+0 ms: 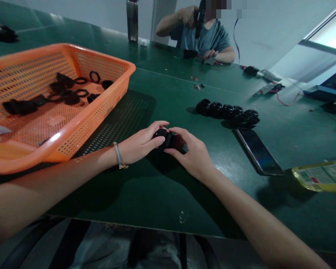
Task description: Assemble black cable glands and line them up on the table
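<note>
Between my two hands, just above the green table, is a black plastic fitting with a ringed, threaded-looking body. The fingers and thumb of my left hand close round its left end. My right hand grips the right end between thumb and fingers. Parts of the fitting are hidden behind the fingers. An orange plastic basket stands left of my hands, with loose black rings and black fittings inside. Beyond my right hand, several similar black fittings sit in a cluster.
A phone lies right of my hands, beside a yellow packet. Across the table, a person holds a dark power tool. A bottle stands at the back; wired parts lie at the far right.
</note>
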Available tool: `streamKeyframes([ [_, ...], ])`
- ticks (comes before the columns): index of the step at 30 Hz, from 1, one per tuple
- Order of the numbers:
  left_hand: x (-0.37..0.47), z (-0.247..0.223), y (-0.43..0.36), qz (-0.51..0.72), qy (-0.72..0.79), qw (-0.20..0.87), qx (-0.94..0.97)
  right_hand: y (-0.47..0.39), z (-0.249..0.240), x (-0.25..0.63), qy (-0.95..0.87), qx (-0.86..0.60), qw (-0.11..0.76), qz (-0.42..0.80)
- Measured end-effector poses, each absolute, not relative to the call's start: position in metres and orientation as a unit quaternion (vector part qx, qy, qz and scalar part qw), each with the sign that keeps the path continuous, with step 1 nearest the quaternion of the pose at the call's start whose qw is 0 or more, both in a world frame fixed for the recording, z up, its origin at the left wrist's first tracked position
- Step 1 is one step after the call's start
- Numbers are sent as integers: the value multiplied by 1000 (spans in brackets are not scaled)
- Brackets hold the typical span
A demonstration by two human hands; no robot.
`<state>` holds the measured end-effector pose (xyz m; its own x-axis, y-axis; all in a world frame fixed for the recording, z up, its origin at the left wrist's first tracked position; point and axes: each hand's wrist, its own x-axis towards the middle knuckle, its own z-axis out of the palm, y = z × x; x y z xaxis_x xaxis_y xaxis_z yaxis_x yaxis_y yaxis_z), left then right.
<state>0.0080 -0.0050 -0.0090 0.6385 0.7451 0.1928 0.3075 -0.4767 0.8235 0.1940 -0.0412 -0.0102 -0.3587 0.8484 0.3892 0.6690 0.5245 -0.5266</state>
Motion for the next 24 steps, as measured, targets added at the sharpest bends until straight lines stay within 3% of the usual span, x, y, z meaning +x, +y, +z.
streamKeyframes([
  [10,7,-3,-3,234,328,400,823,-41,-12,195,-837,-424,342,60],
  [24,8,-1,-6,176,358,331,855,-45,-11,192,-809,-464,320,167],
])
